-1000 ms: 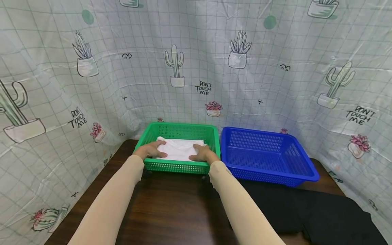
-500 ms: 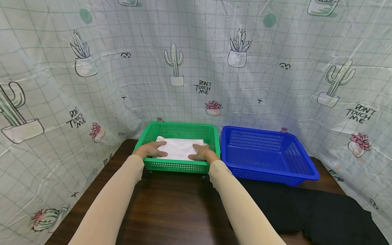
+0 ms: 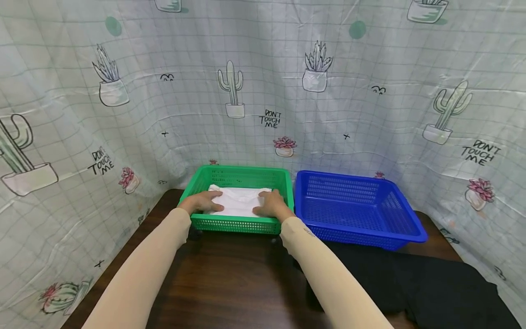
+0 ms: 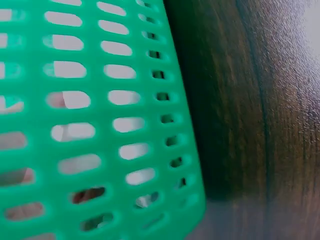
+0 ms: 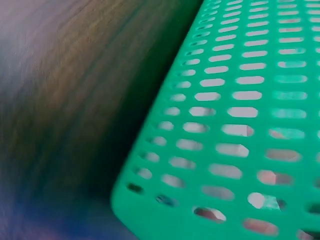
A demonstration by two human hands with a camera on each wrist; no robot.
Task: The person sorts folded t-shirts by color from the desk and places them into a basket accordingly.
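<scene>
A folded white cloth (image 3: 238, 201) lies inside the green plastic basket (image 3: 236, 224), which stands at the back of the table. My left hand (image 3: 202, 202) reaches over the basket's front rim and rests on the cloth's left side, thumb and fingers spread apart. At the cloth's right side, my right hand (image 3: 272, 204) touches it in much the same way. Fingertips at the outer edges are partly hidden. Both wrist views show mainly the slotted wall of the green basket (image 4: 110, 85), with white cloth and bits of skin behind the holes.
A blue plastic basket (image 3: 349, 212) with nothing in it stands right beside the green one. Black fabric (image 3: 444, 288) lies on the dark wooden table (image 3: 230, 278) at the front right. A printed cactus curtain (image 3: 185, 91) hangs around the back and sides.
The right hand's fingers have shifted slightly and rise a little along the cloth's right edge. The left hand stays in nearly the same place. The head view has moved slightly.
</scene>
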